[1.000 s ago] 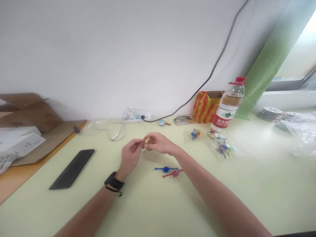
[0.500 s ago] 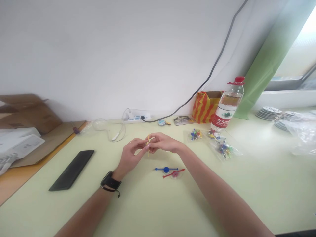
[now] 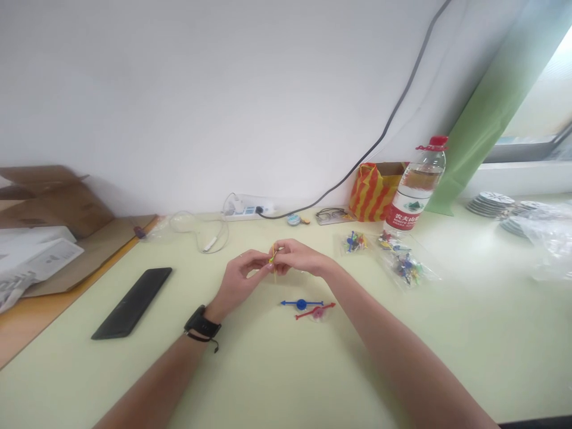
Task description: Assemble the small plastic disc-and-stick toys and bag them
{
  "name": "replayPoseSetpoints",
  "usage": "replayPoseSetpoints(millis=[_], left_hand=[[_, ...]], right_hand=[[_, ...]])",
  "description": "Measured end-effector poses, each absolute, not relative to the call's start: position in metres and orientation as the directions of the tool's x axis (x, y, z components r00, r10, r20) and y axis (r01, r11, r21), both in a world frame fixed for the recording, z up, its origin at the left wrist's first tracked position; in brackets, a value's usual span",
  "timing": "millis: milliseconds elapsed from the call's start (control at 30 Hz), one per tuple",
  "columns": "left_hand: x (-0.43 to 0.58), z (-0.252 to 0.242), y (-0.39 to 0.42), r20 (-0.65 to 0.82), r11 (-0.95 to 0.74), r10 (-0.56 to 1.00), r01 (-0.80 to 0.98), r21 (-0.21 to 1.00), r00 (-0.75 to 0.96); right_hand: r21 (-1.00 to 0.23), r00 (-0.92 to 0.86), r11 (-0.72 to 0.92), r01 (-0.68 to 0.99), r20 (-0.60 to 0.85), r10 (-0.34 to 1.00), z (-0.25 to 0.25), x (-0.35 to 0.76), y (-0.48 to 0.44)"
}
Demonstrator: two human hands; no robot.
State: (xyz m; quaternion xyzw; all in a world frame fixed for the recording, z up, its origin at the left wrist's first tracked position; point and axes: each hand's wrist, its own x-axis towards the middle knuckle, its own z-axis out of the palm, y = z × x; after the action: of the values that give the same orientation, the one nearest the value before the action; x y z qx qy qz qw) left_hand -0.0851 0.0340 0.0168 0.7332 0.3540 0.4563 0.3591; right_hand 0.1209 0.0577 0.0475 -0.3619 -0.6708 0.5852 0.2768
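Between my two hands, above the middle of the table, is a thin yellow plastic arrow spinner [image 3: 274,262], held upright. My left hand [image 3: 243,275] pinches it near its centre with thumb and forefinger. From the other side, the fingers of my right hand [image 3: 295,257] are closed on it too and hide part of it. Nearer to me on the table lie a blue arrow spinner [image 3: 301,304] and a red arrow spinner [image 3: 317,312], side by side, each with a round middle; the red one has a clear round base.
Clear bags of small coloured plastic parts [image 3: 406,268] lie to the right, before a water bottle [image 3: 413,193] and a striped bag [image 3: 370,193]. Stacked discs [image 3: 490,202] stand far right. A black case [image 3: 133,302] lies left, near a cardboard box [image 3: 58,202]. A power strip [image 3: 248,208] sits by the wall.
My hands stay together on the yellow arrow spinner; the fingers have shifted slightly and a brighter yellow-green centre now shows. The whole view has moved a little.
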Motion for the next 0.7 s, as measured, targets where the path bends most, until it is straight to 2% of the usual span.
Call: replayPoseSetpoints(millis=[100,200,300,500,700], left_hand=[[-0.084,0.016,0.032,0.416,-0.496,0.856,0.256,0.830,0.308],[-0.083,0.018,0.027,0.434,-0.532,0.842,0.364,0.765,0.319],[-0.081,0.018,0.023,0.455,-0.604,0.795,0.458,0.653,0.401],[-0.084,0.008,0.030,0.430,-0.705,0.709,0.528,0.474,0.559],[-0.091,0.010,0.038,0.497,-0.695,0.707,0.625,0.356,0.503]], right_hand=[[-0.905,-0.445,0.179,0.387,-0.013,0.896,0.045,0.116,0.058],[-0.846,-0.346,0.183,0.501,-0.002,0.938,0.040,0.121,0.065],[-0.769,-0.296,0.179,0.614,-0.014,0.955,0.036,0.136,0.075],[-0.643,-0.282,0.169,0.747,-0.075,0.957,0.032,0.161,0.084],[-0.534,-0.228,0.128,0.836,-0.124,0.966,0.031,0.168,0.085]])
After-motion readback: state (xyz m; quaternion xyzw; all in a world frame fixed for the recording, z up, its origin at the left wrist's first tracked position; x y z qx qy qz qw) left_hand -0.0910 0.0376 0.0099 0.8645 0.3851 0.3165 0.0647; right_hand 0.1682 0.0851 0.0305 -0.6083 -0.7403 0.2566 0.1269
